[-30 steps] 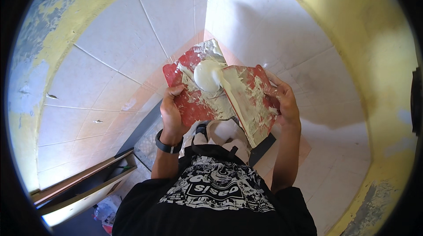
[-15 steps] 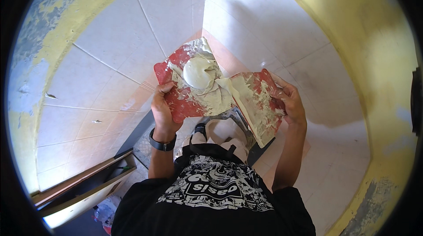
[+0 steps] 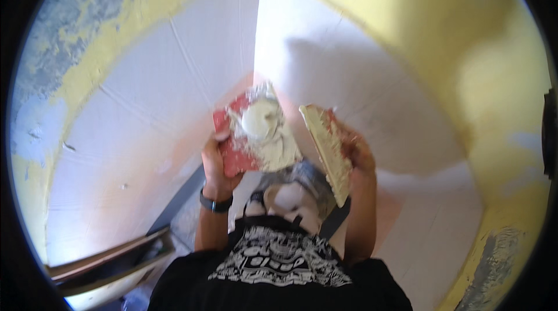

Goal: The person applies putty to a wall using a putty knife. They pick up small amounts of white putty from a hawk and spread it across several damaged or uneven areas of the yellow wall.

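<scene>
My left hand [image 3: 217, 170] is closed on the left side of a red putty board [image 3: 237, 155], thumb on top. Across that board lies a smeared layer of cream putty with a thick round mound [image 3: 259, 120] in the middle. In my right hand [image 3: 359, 149] is a second red putty spreader [image 3: 326, 151], tilted nearly edge-on and coated with putty along its edge. A gap separates the two tools. The fingers of my right hand are partly blurred and wrap the spreader's far side.
White tiled walls meet in a corner [image 3: 256, 49] ahead. Above the tiles, the yellow wall [image 3: 430, 14] has grey patches of peeling paint [image 3: 75, 38] at the left. A wooden drawer or box [image 3: 116, 261] stands low at the left. My feet and light trousers [image 3: 288, 197] are below.
The right spreader has come away from the left board and turned more edge-on. Both hands sit slightly lower, and the view has tipped up toward the yellow wall.
</scene>
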The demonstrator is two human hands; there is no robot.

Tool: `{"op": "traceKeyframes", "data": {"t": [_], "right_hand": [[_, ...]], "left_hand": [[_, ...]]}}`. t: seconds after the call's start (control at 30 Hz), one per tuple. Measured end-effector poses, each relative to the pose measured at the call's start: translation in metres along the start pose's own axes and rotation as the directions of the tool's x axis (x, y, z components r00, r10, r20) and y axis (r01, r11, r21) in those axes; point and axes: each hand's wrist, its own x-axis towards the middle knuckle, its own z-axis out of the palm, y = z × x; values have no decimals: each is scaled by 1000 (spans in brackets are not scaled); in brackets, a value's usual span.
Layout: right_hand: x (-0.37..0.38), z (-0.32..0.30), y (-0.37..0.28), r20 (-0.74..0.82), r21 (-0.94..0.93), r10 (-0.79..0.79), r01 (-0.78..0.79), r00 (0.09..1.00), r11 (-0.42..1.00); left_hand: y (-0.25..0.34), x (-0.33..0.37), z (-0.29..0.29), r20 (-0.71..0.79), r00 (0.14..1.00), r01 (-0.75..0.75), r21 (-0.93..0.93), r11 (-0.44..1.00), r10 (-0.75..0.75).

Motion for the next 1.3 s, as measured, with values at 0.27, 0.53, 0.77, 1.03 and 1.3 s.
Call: {"op": "traceKeyframes", "data": {"t": [0.27, 0.53, 0.77, 1.03, 1.3], "right_hand": [[28, 125, -144, 187, -482, -635, 633, 749, 606], [97, 371, -328, 882, -472, -469, 128, 55, -872], [214, 430, -356, 883, 12, -173, -388, 436, -921], [284, 388, -376, 833, 313, 2, -469, 554, -826], [262, 414, -349, 932, 118, -60, -455, 358, -883]], "left_hand": [[-19, 4, -32, 176, 980, -90, -31, 995, 94], [-18, 4, -43, 140, 986, -74, -88, 993, 86], [-2, 9, -44, 87, 994, 69, -101, 992, -60], [8, 26, -52, 55, 990, 136, -122, 983, -130], [14, 32, -66, -11, 990, 137, -139, 981, -140]]}}
